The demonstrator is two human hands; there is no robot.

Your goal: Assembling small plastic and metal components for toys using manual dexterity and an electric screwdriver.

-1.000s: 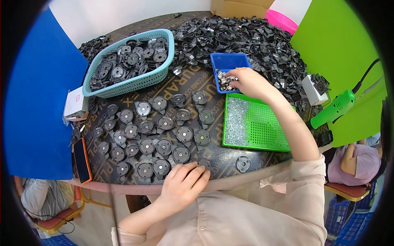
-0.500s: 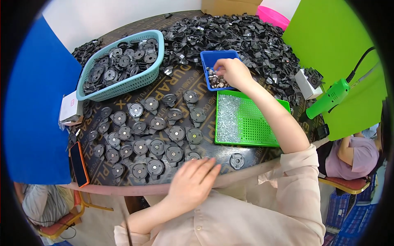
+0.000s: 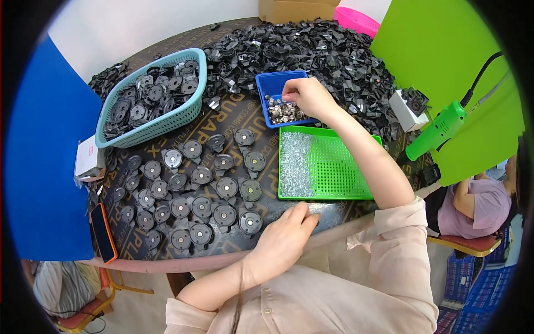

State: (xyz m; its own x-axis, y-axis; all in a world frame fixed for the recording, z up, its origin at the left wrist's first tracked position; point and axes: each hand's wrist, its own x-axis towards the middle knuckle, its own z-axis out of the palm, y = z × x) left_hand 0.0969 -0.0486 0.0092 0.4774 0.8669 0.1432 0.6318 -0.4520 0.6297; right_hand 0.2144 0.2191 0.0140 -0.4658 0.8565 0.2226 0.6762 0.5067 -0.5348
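Note:
My right hand (image 3: 309, 99) reaches into the blue bin (image 3: 272, 83), fingertips pinched together just over the small shiny round metal pieces (image 3: 285, 114); anything between them is too small to make out. Close to the table's front edge is my left hand (image 3: 282, 238), its fingers curled over the spot where a round black part lay. Whatever is under or in those fingers is hidden. To its left, several round black parts with metal centres (image 3: 224, 215) lie in loose rows. A green tray (image 3: 345, 196) with a heap of small silver screws (image 3: 296, 164) stands below the bin.
A teal basket (image 3: 153, 129) full of black discs is at the left. Black pieces (image 3: 300, 47) are heaped across the back. An orange-edged phone (image 3: 103, 232) lies front left. A green power screwdriver (image 3: 439, 131) is at the right, beside a white box (image 3: 408, 111).
My left hand has moved right, over the lone black part, which is now out of sight. My right hand's fingers have closed and lifted slightly above the metal pieces. The view has shifted a little.

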